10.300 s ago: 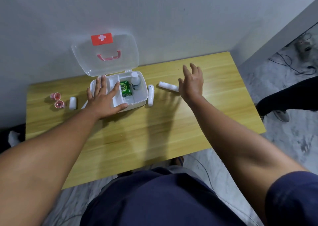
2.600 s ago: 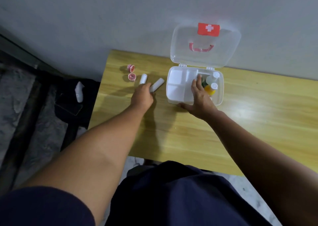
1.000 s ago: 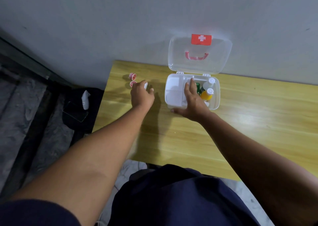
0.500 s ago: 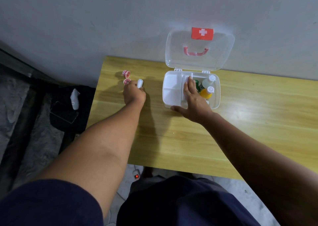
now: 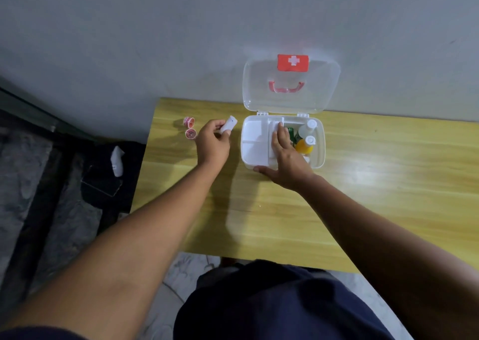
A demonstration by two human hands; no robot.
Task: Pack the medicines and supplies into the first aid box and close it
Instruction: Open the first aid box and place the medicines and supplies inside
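Left of the open first aid box [image 5: 282, 142], the left hand [image 5: 213, 142] grips a white roll [image 5: 229, 124] while the right hand [image 5: 286, 162] rests on the box.

Both arms reaching forward over the table.
Left hand [image 5: 213, 142] is curling its fingers around a small white roll [image 5: 229, 123]; right hand [image 5: 287, 158] is lying flat, palm down, fingers extended.

You face a plain grey wall [image 5: 129, 41] with a yellow wood-grain table [image 5: 363, 210] pushed against it (ceiling light glares off its right side). Left of it lies grey marbled floor [image 5: 23, 184] and a dark mat [image 5: 103, 179].
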